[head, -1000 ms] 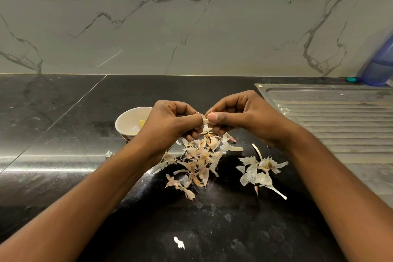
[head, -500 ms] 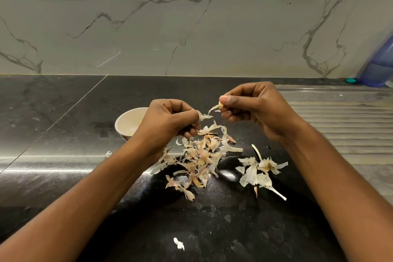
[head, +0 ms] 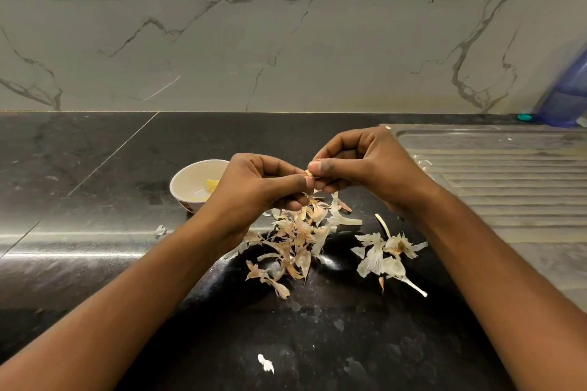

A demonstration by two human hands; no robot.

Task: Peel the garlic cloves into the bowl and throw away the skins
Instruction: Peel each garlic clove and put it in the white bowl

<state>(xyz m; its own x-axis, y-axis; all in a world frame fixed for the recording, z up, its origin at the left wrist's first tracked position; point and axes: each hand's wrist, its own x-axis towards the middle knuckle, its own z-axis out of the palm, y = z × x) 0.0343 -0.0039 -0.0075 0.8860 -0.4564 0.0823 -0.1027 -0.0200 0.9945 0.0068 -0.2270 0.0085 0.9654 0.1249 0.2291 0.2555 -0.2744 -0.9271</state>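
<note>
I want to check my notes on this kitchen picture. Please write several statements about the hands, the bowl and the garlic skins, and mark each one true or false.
1. The left hand and the right hand pinch one garlic clove between them. True.
2. The white bowl is empty. False: it holds yellowish peeled garlic.
3. The garlic skins lie in a bin. False: they lie loose on the black countertop below the hands.
4. The white bowl stands left of the left hand. True.

Clove (head: pixel 308 172) pinched above scattered skins (head: pixel 298 235); bowl (head: pixel 187 174) holds peeled garlic (head: pixel 212 185).
</note>
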